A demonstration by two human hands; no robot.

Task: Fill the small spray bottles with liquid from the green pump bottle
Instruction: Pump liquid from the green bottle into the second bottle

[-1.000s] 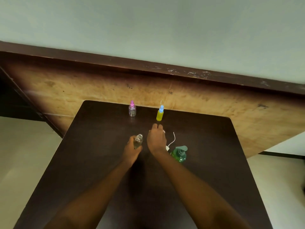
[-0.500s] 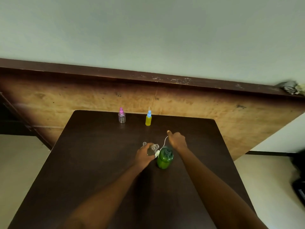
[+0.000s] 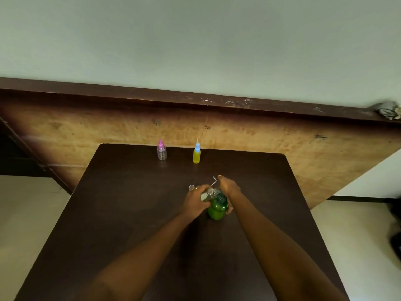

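Hidden stuff first: the pump head and spout of the green pump bottle are buried under the right hand, so I can't see the spout at all. The mouth of the small clear bottle is blurred where it meets the pump. Can't tell if anything is flowing, and its fill level is unreadable. The bent white tube sticks up behind the hands with its lower end hidden. Both forearms are cut off at the bottom edge. There's a dark lump on the floor, cropped at the right edge; can't tell what it is.

Hands are together, mid-desk. The left hand grips the small clear bottle, tilted with its neck toward the pump. The right hand lies over the pump top, thumb down the green bottle's right side. The green bottle stands upright on the desk, and a tiny clear cap sits just left of the left hand.

Versus half a second back: the right hand was off the bottle, beyond it, index finger out. Now it's on the pump. A second back the small bottle was held upright and the green one stood apart to the right.

The pink-capped bottle and the yellow blue-capped bottle haven't moved from the far edge.
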